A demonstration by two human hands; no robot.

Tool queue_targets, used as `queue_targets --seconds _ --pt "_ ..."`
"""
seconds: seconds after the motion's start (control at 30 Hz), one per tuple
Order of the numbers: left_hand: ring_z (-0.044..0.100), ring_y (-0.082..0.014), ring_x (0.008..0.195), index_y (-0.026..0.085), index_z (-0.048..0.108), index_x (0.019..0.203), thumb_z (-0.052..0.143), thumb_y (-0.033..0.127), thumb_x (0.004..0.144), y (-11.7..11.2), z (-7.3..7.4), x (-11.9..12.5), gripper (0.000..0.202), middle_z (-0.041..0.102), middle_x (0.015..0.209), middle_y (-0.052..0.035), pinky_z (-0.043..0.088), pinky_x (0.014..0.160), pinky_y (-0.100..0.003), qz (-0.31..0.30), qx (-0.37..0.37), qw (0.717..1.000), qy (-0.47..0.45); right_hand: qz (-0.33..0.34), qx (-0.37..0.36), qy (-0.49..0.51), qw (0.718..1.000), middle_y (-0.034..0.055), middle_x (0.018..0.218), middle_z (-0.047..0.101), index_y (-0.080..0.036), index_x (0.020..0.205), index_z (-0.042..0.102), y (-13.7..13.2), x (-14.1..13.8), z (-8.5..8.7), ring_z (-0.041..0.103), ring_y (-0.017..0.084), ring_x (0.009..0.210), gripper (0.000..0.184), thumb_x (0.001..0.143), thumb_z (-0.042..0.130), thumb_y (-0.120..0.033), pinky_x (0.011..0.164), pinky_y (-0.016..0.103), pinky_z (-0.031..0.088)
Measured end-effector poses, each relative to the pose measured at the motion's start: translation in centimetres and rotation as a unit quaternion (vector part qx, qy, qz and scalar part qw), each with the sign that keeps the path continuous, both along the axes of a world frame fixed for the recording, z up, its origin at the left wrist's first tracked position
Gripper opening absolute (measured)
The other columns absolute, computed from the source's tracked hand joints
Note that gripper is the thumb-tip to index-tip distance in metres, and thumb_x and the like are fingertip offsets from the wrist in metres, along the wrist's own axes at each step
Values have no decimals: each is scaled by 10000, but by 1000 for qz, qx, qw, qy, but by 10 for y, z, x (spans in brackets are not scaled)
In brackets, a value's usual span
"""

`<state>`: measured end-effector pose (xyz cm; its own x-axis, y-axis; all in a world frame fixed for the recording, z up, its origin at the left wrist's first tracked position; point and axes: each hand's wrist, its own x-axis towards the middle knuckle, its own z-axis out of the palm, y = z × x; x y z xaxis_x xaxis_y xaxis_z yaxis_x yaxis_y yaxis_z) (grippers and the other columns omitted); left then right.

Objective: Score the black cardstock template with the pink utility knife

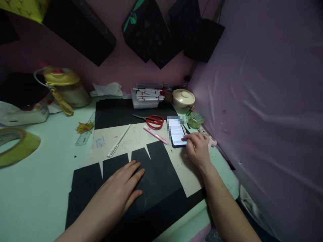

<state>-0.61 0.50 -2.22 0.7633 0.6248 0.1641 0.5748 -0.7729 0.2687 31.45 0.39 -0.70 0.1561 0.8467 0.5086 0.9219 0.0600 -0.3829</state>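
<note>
Our left hand (118,191) lay flat, fingers spread and gripping nothing, on the black cut card (126,198) at the near middle of the table (37,174). Our right hand (198,148) was loosely curled with its fingertips on the phone (178,136), which lay flat just right of the card — touching it, not holding it.

We judged the card light and thin, stiff enough to keep its notched, tabbed outline yet easy to crease; it would take best at an edge or a tab, pressed flat rather than pinched mid-sheet. Its face was matt. The phone looked smooth, hard and slippery, best lifted by its long sides.

Nearby lay red-handled scissors (152,121), a pink craft knife (155,135), a white pen (119,140) and a clear ruler (84,136).
</note>
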Motion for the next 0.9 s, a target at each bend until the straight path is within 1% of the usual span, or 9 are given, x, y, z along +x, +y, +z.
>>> queue_targets --seconds 0.07,0.13,0.27,0.37,0.47,0.57,0.67,0.77,0.9 --pt "519 -285 1268 230 570 1295 509 444 930 0 0 0 427 544 1391 -77 494 995 -436 0 5 1000 -3 -7 -4 5 1000 26 928 717 -232 877 647 0 2 7 606 207 939 217 849 434 -198 950 408 290" --pt "521 -286 1266 230 571 1296 508 433 932 0 1 0 421 545 1391 -78 498 991 -436 -1 8 1000 -1 -16 -37 5 999 31 972 724 -232 965 635 4 6 15 601 221 977 231 842 442 -199 952 415 289" --pt "523 -288 1264 229 573 1294 507 426 934 -1 3 1 417 544 1391 -80 492 998 -444 2 -1 1000 -5 -37 -88 -25 995 73 1069 716 -223 1101 609 28 16 23 568 275 1063 343 812 433 -168 942 449 286" --pt "528 -287 1259 238 575 1290 524 430 923 -1 4 1 417 550 1385 -73 499 991 -439 5 -10 1000 -9 -22 -108 -31 993 85 1086 713 -211 1120 601 51 19 16 550 287 1075 368 800 429 -149 933 451 294" --pt "526 -286 1261 232 574 1288 524 413 923 0 4 0 411 549 1386 -77 494 997 -438 1 -10 1000 -2 -10 -112 -27 993 74 1107 709 -214 1133 593 65 18 7 532 291 1092 376 800 432 -151 949 465 283" --pt "518 -291 1268 225 574 1284 516 409 927 0 3 0 406 541 1392 -86 494 993 -448 -2 -4 1000 2 -12 -92 -18 996 83 1113 706 -216 1142 591 67 18 2 523 297 1095 384 800 430 -151 954 477 284" --pt "523 -291 1262 224 570 1287 522 415 924 0 2 1 413 545 1388 -86 504 978 -449 -4 4 1000 10 -27 -71 -8 997 87 1099 709 -216 1140 592 65 19 1 523 297 1093 379 806 424 -149 954 480 291" --pt "527 -288 1258 226 564 1293 519 421 927 0 1 1 417 550 1383 -82 506 977 -449 -3 12 1000 11 -30 -76 -6 997 88 1129 699 -213 1147 590 64 21 2 518 295 1114 382 812 419 -147 961 484 297" --pt "524 -285 1262 231 557 1301 512 423 932 -1 1 0 419 544 1389 -76 503 982 -449 0 9 1000 -1 -5 -96 3 995 96 1167 682 -208 1193 574 65 23 -1 501 302 1131 416 815 412 -139 964 491 313"
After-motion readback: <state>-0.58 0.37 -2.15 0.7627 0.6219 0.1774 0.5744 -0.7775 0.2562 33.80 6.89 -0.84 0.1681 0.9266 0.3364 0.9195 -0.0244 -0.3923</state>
